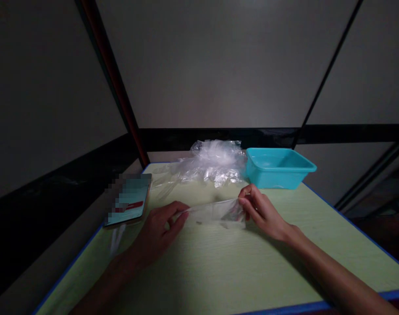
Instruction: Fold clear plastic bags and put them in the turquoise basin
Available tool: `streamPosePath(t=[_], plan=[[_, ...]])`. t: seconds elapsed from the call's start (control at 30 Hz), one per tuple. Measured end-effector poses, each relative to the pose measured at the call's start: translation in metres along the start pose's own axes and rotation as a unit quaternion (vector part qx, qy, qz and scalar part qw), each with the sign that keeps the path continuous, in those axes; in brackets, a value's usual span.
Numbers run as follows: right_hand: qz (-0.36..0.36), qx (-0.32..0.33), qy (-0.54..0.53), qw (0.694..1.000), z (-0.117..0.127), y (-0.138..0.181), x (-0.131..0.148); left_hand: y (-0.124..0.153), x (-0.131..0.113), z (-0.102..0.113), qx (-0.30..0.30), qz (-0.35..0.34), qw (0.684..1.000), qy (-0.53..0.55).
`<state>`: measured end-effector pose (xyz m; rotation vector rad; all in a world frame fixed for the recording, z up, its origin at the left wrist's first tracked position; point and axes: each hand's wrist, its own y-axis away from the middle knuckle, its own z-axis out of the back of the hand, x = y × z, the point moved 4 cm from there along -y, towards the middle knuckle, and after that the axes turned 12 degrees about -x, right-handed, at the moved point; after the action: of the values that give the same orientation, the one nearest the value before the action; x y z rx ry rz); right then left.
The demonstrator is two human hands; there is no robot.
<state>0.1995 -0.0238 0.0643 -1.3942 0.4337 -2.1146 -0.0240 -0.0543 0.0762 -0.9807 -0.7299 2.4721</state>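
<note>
A clear plastic bag [215, 213] is stretched between my two hands over the middle of the table. My left hand [161, 223] pinches its left end between thumb and fingers. At the upper right corner, my right hand [260, 210] grips the bag the same way. The film is thin and see-through, with its lower edge hanging just above or against the tabletop; I cannot tell which. Behind it lies a crumpled heap of clear plastic bags [215, 164], spread toward the left.
A turquoise plastic basin [274, 177] stands at the back right of the pale green table [219, 271], which has a blue edge. At the left edge lies a phone or tablet [130, 201], partly blurred out. Wall panels [225, 65] rise behind the table.
</note>
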Motion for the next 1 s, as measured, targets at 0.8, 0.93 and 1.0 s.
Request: streamPosePath(t=[0.8,0.93,1.0], plan=[[-0.270,0.110,-0.108,0.950,-0.009,0.000,-0.015,-0.005,0.013,-0.027,0.155,0.345,0.896,0.232],[-0.280,0.121,-0.074,0.949,-0.018,0.001,-0.037,-0.005,0.039,-0.049,0.173,0.325,0.913,0.174],[-0.269,0.115,-0.064,0.954,-0.021,-0.001,-0.045,-0.010,0.046,-0.055,0.180,0.303,0.924,0.150]])
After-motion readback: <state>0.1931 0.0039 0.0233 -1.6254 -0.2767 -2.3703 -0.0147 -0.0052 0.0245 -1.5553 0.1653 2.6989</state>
